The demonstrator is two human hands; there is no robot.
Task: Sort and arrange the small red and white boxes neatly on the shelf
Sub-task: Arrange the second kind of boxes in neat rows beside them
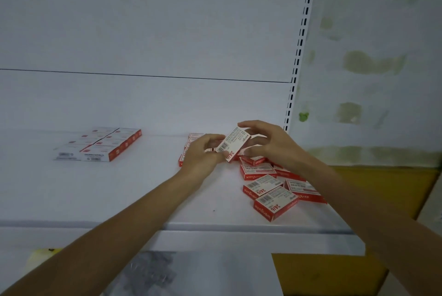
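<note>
**One box held in both hands over the pile**

From my end, both arms reach out over the white shelf [119,188]. Between the hands is one red and white box [235,142], lifted clear of the shelf and tilted. Its white barcode face is toward me, and its red edge marked "24/6" is at 6 o'clock.

The left hand [203,154] has its fingers curled and pinches the box at its 8 o'clock corner. The right hand [270,145] is half spread, with the thumb on the box's 12 o'clock end and the fingers curled under its 4 o'clock side. Both hands therefore grip the same box.

At 5 o'clock from the box is a loose pile [272,185] of the same boxes. They lie flat at odd angles, some overlapping, and the nearest sit close to the shelf's front edge.

At 11 o'clock from the left hand I see a row [195,136] of more boxes. It is mostly hidden by that hand, so I cannot count them.

Well apart at 9 o'clock is a tidy block [102,143] of boxes laid flat in two columns with their sides touching, near the back panel [143,32].

A slotted upright [300,56] rises at 1 o'clock from the hands. Past it, at 3 o'clock, is a pale wall [370,61] with green patches.
</note>
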